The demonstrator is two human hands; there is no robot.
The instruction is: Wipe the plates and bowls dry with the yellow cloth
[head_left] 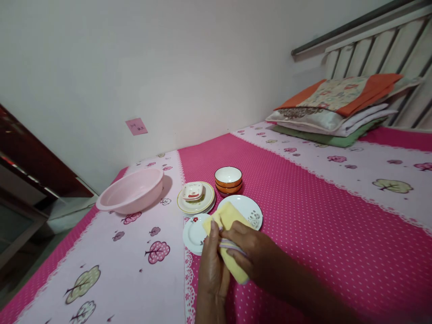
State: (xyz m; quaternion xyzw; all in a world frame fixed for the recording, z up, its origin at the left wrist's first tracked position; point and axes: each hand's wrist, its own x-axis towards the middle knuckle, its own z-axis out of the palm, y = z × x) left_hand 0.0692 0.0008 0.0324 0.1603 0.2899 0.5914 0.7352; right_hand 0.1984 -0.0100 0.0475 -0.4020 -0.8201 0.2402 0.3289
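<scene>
Red-flowered plate [193,236] partly hidden behind left hand [211,258] and yellow cloth [232,214]; pink note [137,127] too small to read.

Both hands [249,250] hold a yellow cloth [232,215] near plates [193,231] and stacked bowls [228,183].

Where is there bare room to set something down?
Bare: the bedspread's dotted pink stretch right of the bowl stack, short of the bedding pile, and the tree-print strip nearer than the pink basin, left of the small plate. Crowded: by the plate stack and large plate, where the left hand and right hand hold the yellow cloth.
</scene>
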